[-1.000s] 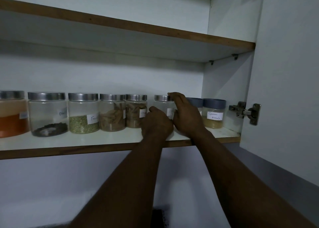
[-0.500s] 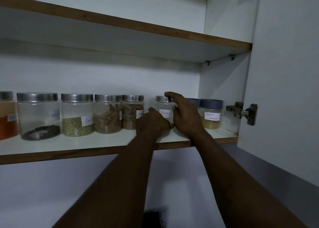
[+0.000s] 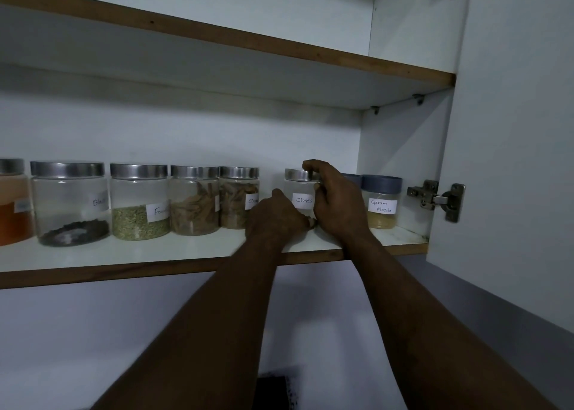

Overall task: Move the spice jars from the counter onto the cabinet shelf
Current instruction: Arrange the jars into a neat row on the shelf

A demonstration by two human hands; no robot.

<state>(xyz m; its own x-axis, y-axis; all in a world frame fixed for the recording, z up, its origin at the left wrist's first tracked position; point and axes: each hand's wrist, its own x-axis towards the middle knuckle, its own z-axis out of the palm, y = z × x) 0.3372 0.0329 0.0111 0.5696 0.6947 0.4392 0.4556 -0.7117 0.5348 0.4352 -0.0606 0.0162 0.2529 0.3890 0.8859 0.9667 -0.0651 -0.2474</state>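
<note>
Likely far along: seating Cloves jar (image 3: 302,197) on cabinet shelf (image 3: 186,251) at 3 o'clock of shelved jars (image 3: 139,201), left hand (image 3: 276,220) and right hand (image 3: 340,204) grips closed round it; surface unseen.

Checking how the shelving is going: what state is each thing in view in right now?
Cloves jar: lidded, upright, held.
Right hand: grips Cloves jar at lid and side.
Left hand: against the jar's lower left; grip hidden.
Garam Masala jar: lidded, upright, untouched.
Other jars: lidded, upright.
Door: open.
</note>
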